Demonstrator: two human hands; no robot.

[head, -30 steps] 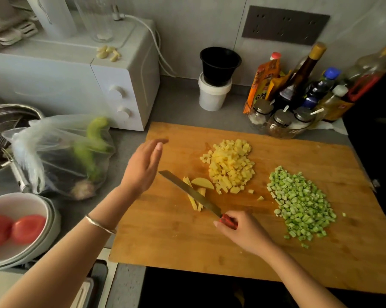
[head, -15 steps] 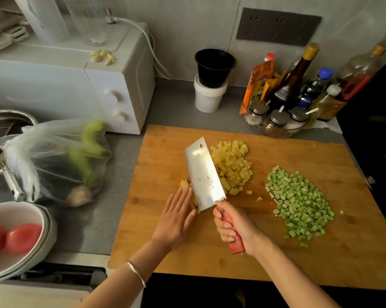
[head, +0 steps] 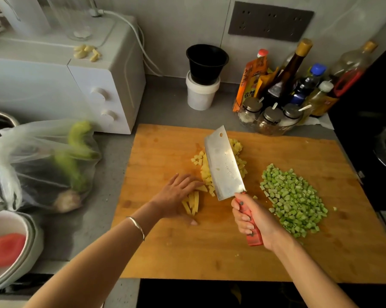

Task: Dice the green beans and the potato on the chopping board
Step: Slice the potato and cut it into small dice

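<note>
Two piles sit cut on the chopping board (head: pixel 232 252), mid frame: diced green beans (head: pixel 292 196) right of centre, potato dice (head: pixel 239 150) at centre, partly hidden behind the cleaver (head: pixel 225 165). Its red handle is wrapped by the right hand (head: pixel 252 216), fingers curled round it, blade lifted, flat face to camera. Lower left of the dice the left hand (head: pixel 176 196) lies flat, fingers straight, pressing the last potato strips (head: pixel 192 203), gripping nothing. Strips look stiff, light, probably wet and slippery; best pinned from above, fingertips back from the edge. Cleaver likely heavy. Writing: orange pouch (head: pixel 249 78), upper right, has Chinese characters, too small to read.
</note>
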